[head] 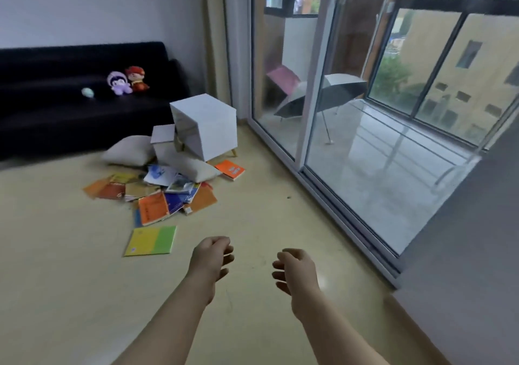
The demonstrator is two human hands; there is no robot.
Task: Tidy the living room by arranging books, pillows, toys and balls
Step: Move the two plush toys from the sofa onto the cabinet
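Two bare hands reach out over the floor (70,294), well short of the cabinet (207,125): the left hand (210,260) and right hand (297,272) both have loosely curled fingers and hold nothing. The white cabinet stands tilted, with a drawer (163,135) hanging out of its front. One pillow (193,168) lies against the cabinet's lower edge and another pillow (129,151) lies just left of the drawer. Scattered books (157,193) overlap on the floor in front of the cabinet, with an orange book (230,169) near its foot and a yellow-green book (151,241) farthest from it, nearest the left hand. Left of the cabinet, on the black sofa (42,117), sit a purple toy (120,83) and a red toy (137,78) side by side, with a pale ball (88,92) farther left.
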